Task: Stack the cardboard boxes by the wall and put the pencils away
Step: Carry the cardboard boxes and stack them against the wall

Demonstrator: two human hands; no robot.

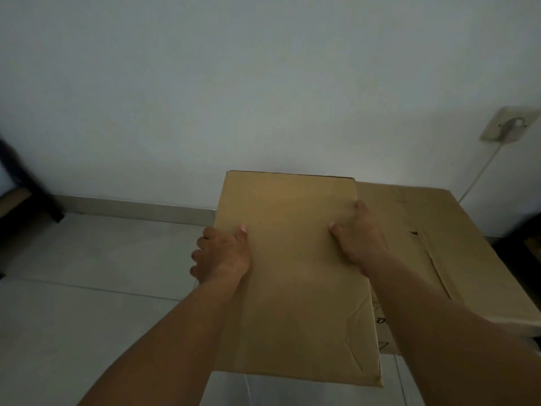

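Over a pale tiled floor (pixel 87 303), the left grip (pixel 222 254) clasps the left edge of a flat brown cardboard box (pixel 292 288), thumb on top, and the right grip (pixel 358 235) clasps its right edge, beside a larger brown cardboard box (pixel 453 244) near the white wall (pixel 263 83)

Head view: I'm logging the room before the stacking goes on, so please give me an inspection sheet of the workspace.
Surface: pale tiled floor.
Job's things: flat brown cardboard box held in both hands; larger brown cardboard box behind it at right, by the wall; pencils, nothing seen.
Clutter: nothing seen.
Grippers: left hand grips the held box's left edge; right hand grips its right edge.
Cables: white cable runs down from a white wall socket.
Surroundings: white wall; dark furniture at far left.
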